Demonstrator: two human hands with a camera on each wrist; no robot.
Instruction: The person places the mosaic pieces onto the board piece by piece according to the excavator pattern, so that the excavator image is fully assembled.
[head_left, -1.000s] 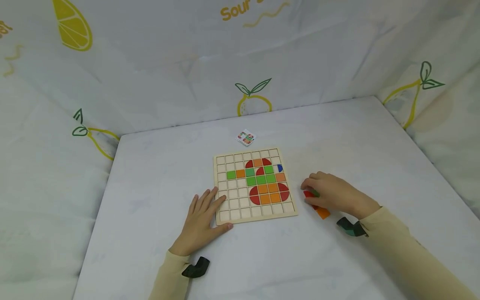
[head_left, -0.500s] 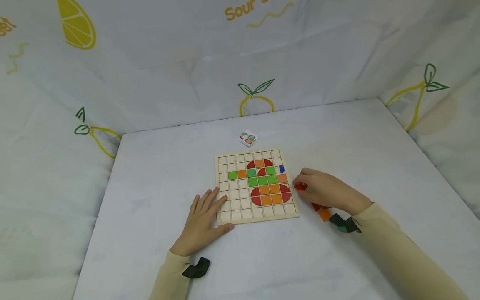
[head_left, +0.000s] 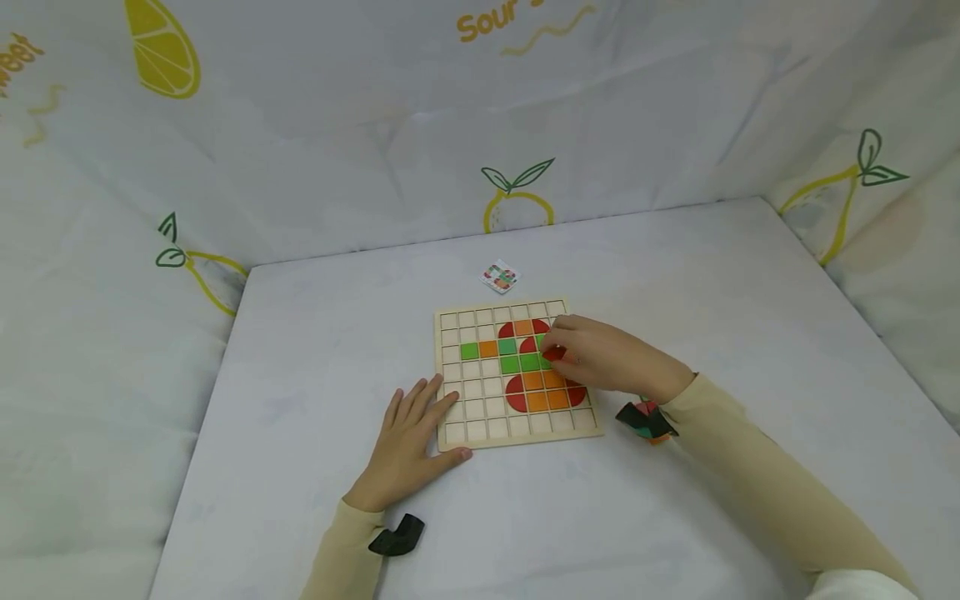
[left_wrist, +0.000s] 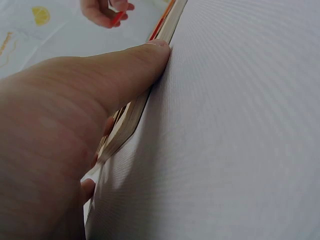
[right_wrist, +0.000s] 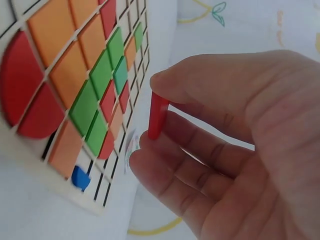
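A wooden grid board (head_left: 498, 427) lies on the table with red, orange and green tiles in its cells. My left hand (head_left: 405, 443) is spread with straight fingers over its near left corner; in the left wrist view the thumb (left_wrist: 132, 62) rests along the board's edge. Above the board's right side, my right hand (head_left: 618, 357) pinches a red tile (right_wrist: 158, 116) between thumb and fingertips. The tile stands on edge, apart from the board. A small blue piece (right_wrist: 81, 178) sits in a cell near the salmon tile (right_wrist: 66, 148); the right hand hides it in the head view.
A small patterned card (head_left: 500, 276) lies behind the board. Several loose tiles (head_left: 660, 439) lie right of it, mostly hidden by the dark wrist strap (head_left: 633, 419). A white fabric backdrop with fruit drawings (head_left: 360, 125) rises behind the table.
The right hand has taken the red tile from the loose tiles and carried it left, over the board. The left hand stays on the board's corner. The head view has shifted slightly.
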